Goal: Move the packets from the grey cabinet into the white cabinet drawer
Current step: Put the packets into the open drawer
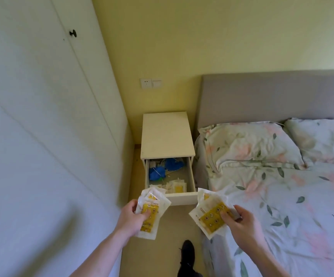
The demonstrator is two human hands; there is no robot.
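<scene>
The rear of the drawer [171,177] lies hidden under the top of the white bedside cabinet [167,134]. The blue items [157,172] and thin cords inside cannot be identified. Print on the packets in the drawer [177,187] is too small to read. The left hand [131,215] covers the near edge of its fanned packets [152,208]; the right hand [240,222] covers one corner of its packets [210,214]; counts cannot be established. The bed [282,196], right-hand pillow [322,140], wardrobe [32,116] and black shoe [188,256] are cut off by the frame edges.
</scene>
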